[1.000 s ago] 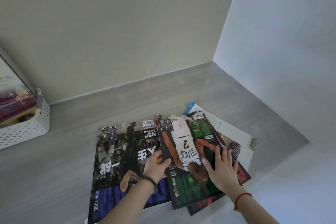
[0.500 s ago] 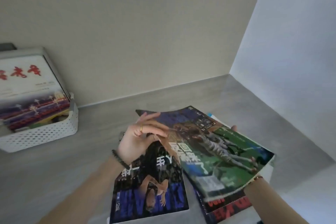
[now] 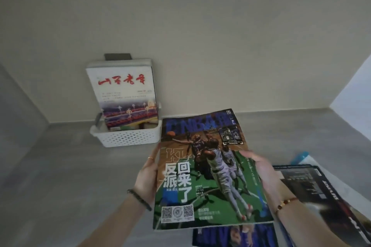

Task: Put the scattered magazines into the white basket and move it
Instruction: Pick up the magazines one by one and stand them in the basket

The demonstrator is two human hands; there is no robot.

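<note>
Held flat above the desk (image 3: pixel 60 176) by its edges in the left hand (image 3: pixel 146 178) and right hand (image 3: pixel 265 172), a magazine (image 3: pixel 208 170) is seen short of the white basket (image 3: pixel 128 137), where a slack grip could let it sag and catch the rim.

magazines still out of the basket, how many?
3 visible: basketball magazine held in both hands; blue one under it on the table; black one at right. More may be hidden beneath.

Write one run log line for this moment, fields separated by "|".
hands: left hand and right hand hold basketball magazine | white basket: holds magazines, by wall | remaining: dark magazines on surface
</note>
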